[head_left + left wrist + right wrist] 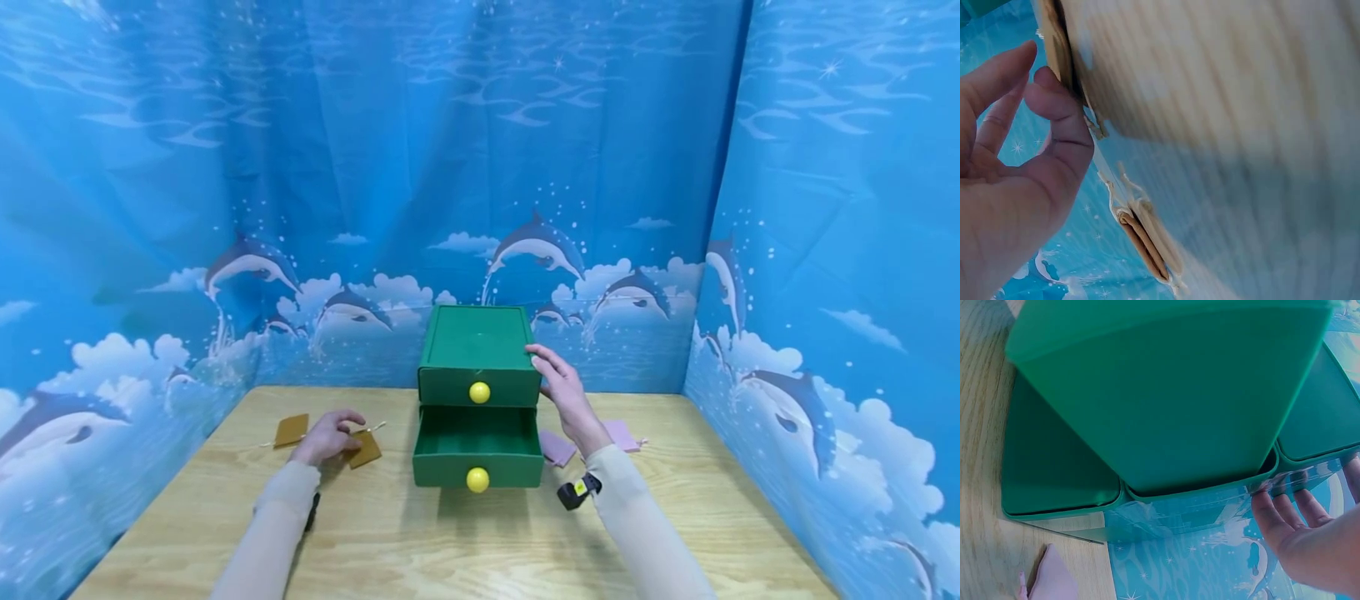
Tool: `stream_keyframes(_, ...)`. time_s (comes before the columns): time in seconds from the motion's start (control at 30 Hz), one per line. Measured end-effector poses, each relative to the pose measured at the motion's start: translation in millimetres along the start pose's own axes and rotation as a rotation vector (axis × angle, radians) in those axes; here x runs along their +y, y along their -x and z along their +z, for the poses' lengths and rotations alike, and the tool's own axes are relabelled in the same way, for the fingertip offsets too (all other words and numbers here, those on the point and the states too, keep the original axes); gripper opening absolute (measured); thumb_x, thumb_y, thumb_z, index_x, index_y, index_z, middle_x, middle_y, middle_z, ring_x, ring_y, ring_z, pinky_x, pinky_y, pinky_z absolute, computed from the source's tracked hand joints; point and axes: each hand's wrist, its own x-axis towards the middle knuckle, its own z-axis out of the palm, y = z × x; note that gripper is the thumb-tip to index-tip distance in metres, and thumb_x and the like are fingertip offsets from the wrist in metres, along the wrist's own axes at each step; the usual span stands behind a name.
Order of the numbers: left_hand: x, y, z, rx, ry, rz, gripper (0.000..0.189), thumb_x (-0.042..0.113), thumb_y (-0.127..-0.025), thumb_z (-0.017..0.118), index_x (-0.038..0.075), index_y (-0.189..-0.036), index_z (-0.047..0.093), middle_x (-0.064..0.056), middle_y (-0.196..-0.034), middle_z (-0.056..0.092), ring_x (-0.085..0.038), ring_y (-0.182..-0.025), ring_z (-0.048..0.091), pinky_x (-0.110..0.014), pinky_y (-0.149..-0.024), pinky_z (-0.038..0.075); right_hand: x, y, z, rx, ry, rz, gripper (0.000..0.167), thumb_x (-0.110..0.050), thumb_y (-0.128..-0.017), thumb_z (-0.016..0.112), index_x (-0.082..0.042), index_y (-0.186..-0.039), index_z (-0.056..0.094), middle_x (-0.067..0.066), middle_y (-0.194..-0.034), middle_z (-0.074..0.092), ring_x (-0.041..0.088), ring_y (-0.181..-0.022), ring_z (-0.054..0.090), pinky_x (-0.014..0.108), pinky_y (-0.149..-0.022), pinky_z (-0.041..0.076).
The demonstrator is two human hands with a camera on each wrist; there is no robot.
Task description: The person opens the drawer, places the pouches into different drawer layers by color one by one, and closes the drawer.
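Note:
My left hand (328,437) is at a brown drawstring pouch (365,450) lying left of a green drawer cabinet (480,337). In the left wrist view its thumb and forefinger stand apart, fingertips right at the edge of that pouch (1057,47). A second brown pouch (291,431) lies on the other side of this hand. My right hand (567,402) rests its fingers against the cabinet's upper right side; in the right wrist view the fingers (1275,519) lie along the side wall. The middle drawer (450,471), with a yellow knob (477,480), is pulled out and empty inside.
Two light purple pouches (557,448) lie right of the cabinet, partly behind my right forearm. The top drawer with its yellow knob (479,392) is closed. A wooden table (390,542) carries everything, with a blue dolphin-print curtain (360,167) behind.

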Motion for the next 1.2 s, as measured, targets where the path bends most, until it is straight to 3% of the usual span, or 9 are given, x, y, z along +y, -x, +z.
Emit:
stream_keyframes(0.33, -2.7, -2.0, 2.4, 0.019, -0.086, 0.012, 0.042, -0.009, -0.073, 0.068, -0.003, -0.114, 0.065, -0.022, -0.102, 0.066, -0.024, -0.084, 0.060, -0.029, -0.063, 0.048, 1, -0.8, 0, -0.002, 0.004, 0.000, 0.046, -0.039, -0.103, 0.048, -0.016, -0.143, 0.049, 0.002, -0.158, 0.033, 0.027, -0.144, 0.033, 0.057, -0.115, 0.031)
stream_keyframes(0.6, 1.0, -0.4, 5.1, 0.036, -0.109, -0.024, 0.034, -0.009, -0.077, 0.069, -0.001, -0.110, 0.067, -0.019, -0.098, 0.068, -0.019, -0.062, 0.055, -0.031, -0.053, 0.046, -1, 0.8, -1, 0.001, 0.010, -0.010, 0.046, -0.039, -0.103, 0.048, -0.017, -0.143, 0.049, 0.002, -0.157, 0.034, 0.027, -0.143, 0.035, 0.057, -0.114, 0.033)
stream_keyframes(0.77, -1.9, -0.3, 5.7, 0.034, -0.128, -0.029, 0.029, -0.008, -0.079, 0.068, 0.001, -0.106, 0.071, -0.013, -0.092, 0.069, -0.019, -0.065, 0.058, -0.031, -0.055, 0.049, 0, 0.9, 1, 0.005, 0.015, -0.005, 0.043, -0.039, -0.103, 0.048, -0.019, -0.141, 0.051, 0.001, -0.157, 0.035, 0.026, -0.143, 0.035, 0.057, -0.113, 0.033)
stream_keyframes(0.93, -1.4, 0.0, 7.8, 0.028, -0.142, -0.039, 0.025, -0.005, -0.083, 0.068, 0.002, -0.107, 0.073, -0.015, -0.099, 0.071, -0.018, -0.069, 0.061, -0.031, -0.057, 0.051, -1, 1.9, 1, 0.009, 0.022, 0.007, 0.041, -0.038, -0.104, 0.047, -0.021, -0.140, 0.052, -0.001, -0.157, 0.035, 0.025, -0.144, 0.034, 0.057, -0.114, 0.032)
stream_keyframes(1.07, 1.4, 1.7, 9.8, 0.035, -0.109, -0.052, 0.025, -0.002, -0.084, 0.070, 0.000, -0.109, 0.072, -0.013, -0.095, 0.072, -0.017, -0.070, 0.063, -0.032, -0.059, 0.053, -1, 1.9, 1, 0.008, 0.030, 0.004, 0.042, -0.038, -0.104, 0.047, -0.020, -0.141, 0.052, 0.000, -0.157, 0.034, 0.026, -0.145, 0.033, 0.058, -0.114, 0.032)
stream_keyframes(1.2, 5.5, 2.2, 11.1, 0.046, -0.003, -0.063, 0.025, -0.003, -0.085, 0.068, -0.005, -0.110, 0.069, -0.013, -0.087, 0.071, -0.018, -0.064, 0.065, -0.033, -0.059, 0.056, -1, 1.2, 1, 0.013, 0.023, -0.005, 0.041, -0.038, -0.104, 0.048, -0.020, -0.140, 0.053, 0.000, -0.156, 0.036, 0.025, -0.144, 0.033, 0.058, -0.114, 0.032)
